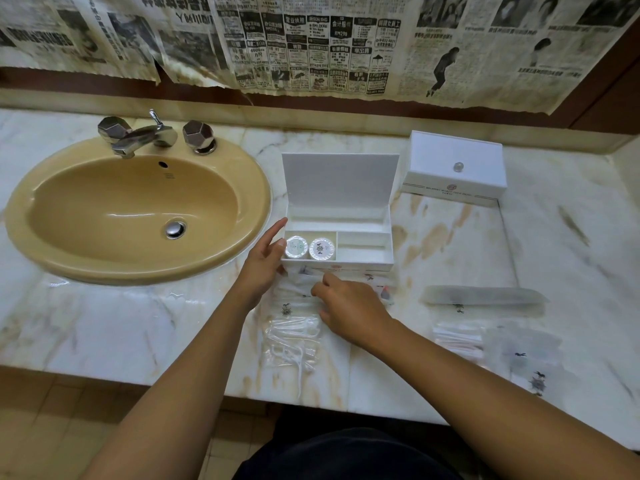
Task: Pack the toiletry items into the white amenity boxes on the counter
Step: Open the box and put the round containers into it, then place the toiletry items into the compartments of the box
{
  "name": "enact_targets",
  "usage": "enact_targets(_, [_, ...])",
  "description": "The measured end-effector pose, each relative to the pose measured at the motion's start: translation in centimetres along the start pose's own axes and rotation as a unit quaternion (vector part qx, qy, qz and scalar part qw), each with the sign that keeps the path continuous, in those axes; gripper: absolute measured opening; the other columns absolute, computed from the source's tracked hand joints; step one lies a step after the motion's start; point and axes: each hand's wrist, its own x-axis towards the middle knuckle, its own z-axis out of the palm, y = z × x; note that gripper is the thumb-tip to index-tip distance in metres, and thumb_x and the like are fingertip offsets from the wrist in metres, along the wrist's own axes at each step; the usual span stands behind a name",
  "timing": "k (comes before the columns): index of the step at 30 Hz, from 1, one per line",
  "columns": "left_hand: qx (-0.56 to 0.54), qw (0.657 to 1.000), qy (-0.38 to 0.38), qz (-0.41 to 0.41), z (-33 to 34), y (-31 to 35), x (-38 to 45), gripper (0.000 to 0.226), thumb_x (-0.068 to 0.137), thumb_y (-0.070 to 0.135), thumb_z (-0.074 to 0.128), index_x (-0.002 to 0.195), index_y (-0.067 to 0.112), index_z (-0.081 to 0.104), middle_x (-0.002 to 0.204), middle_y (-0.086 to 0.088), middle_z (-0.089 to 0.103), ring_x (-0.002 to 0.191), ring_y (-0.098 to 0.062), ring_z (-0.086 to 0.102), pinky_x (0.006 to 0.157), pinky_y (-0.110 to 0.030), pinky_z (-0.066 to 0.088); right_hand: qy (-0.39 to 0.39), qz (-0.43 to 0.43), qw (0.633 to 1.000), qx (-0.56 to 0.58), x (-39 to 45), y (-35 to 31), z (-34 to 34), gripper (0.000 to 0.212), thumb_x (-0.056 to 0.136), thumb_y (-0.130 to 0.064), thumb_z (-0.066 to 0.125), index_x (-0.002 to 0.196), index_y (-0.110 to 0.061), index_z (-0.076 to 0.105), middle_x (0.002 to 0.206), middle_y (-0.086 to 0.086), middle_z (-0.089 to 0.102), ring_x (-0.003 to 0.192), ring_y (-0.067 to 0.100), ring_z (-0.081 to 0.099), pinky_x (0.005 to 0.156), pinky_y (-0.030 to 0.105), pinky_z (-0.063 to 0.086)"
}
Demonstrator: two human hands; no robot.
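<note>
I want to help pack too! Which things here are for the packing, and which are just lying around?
For the packing:
open box
closed box
two round soaps
clear packets under the right hand
long packet
packets at the right
left hand, at the open box

Just lying around:
sink
tap
newspaper on the wall

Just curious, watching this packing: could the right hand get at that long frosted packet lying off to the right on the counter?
Probably yes. The long frosted packet lies flat on bare counter to the right of the right hand, with nothing on it or between them.
</note>
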Motion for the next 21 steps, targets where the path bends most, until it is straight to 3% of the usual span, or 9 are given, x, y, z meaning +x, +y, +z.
enact_targets(4, [-0.002,1.000,-0.001,0.000,0.0,0.0,0.0,0.040,0.105,0.027,0.043,0.139,0.047,0.046,0.086,-0.012,0.044,0.075,-0.016,0.043,0.059,-0.015,0.046,0.003,0.002,1.000,-0.026,0.1,0.1,0.5,0.018,0.078,0.000,0.058,0.094,-0.010,0.058,0.092,0.006,0.054,0.069,0.032,0.059,0.048,0.031,0.030])
enact_targets(6, [-0.004,1.000,-0.002,-0.005,0.0,-0.1,0.0,0.040,0.105,0.028,0.043,0.139,0.048,0.046,0.088,-0.012,0.045,0.077,-0.018,0.043,0.059,-0.015,0.047,-0.006,0.010,1.000,-0.028,0.2,-0.1,0.4,0.021,0.068,0.008,0.063,0.079,-0.009,0.057,0.080,0.008,0.054,0.056,0.032,0.055,0.041,0.025,0.017])
enact_targets(10, [-0.003,1.000,-0.006,-0.008,-0.1,-0.2,0.1,0.039,0.104,0.030,0.043,0.134,0.055,0.047,0.092,-0.010,0.047,0.079,-0.020,0.043,0.062,-0.017,0.048,0.002,0.016,0.999,-0.028,0.2,-0.5,0.1,0.030,0.051,0.017,0.064,0.064,-0.008,0.056,0.066,0.008,0.053,0.042,0.029,0.049,0.043,0.020,0.005])
enact_targets(13, [0.001,1.000,-0.009,-0.010,-0.1,-0.2,0.1,0.039,0.104,0.031,0.043,0.131,0.059,0.048,0.097,-0.007,0.049,0.083,-0.020,0.047,0.066,-0.019,0.051,0.005,0.013,1.000,-0.020,0.1,-0.7,-0.4,0.027,0.065,0.015,0.057,0.080,-0.006,0.061,0.079,0.010,0.056,0.057,0.032,0.056,0.044,0.024,0.009])
enact_targets(16, [0.007,1.000,-0.010,-0.012,-0.2,0.0,0.0,0.039,0.104,0.031,0.043,0.133,0.057,0.047,0.096,-0.009,0.050,0.084,-0.020,0.049,0.066,-0.019,0.050,0.032,0.018,0.999,-0.012,0.0,-0.7,-0.8,0.028,0.077,0.010,0.049,0.095,-0.008,0.060,0.089,0.010,0.058,0.065,0.031,0.053,0.049,0.028,0.025])
enact_targets(21, [0.010,0.999,-0.020,-0.027,-0.5,0.6,-0.3,0.040,0.104,0.028,0.043,0.139,0.049,0.046,0.083,-0.012,0.044,0.077,-0.023,0.044,0.052,-0.012,0.041,0.029,0.031,0.999,0.007,-0.1,-1.0,-2.7,0.025,0.081,0.006,0.047,0.094,-0.012,0.057,0.089,0.007,0.062,0.067,0.026,0.042,0.059,0.030,0.032])
